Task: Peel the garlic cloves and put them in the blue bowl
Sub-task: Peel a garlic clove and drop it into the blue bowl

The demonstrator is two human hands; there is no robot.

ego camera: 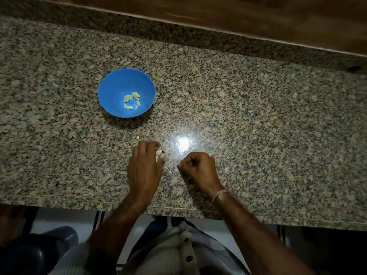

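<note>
A blue bowl [111,90] stands on the granite counter, left of centre, with several pale peeled garlic cloves [132,101] at its bottom. Nearer the front edge, my left hand [145,167] lies knuckles-up with its fingers curled over white garlic [159,154], which peeks out at the fingertips. My right hand [198,169] sits a little to the right, curled into a fist on the counter; I cannot see whether anything is inside it. A tiny white scrap of skin [137,137] lies just beyond my left hand.
The granite counter [258,126] stretches wide to the right, with a raised granite ledge and a wooden surface [238,20] behind. A bright light glare [183,142] shows between my hands and the bowl. The counter's front edge runs below my wrists.
</note>
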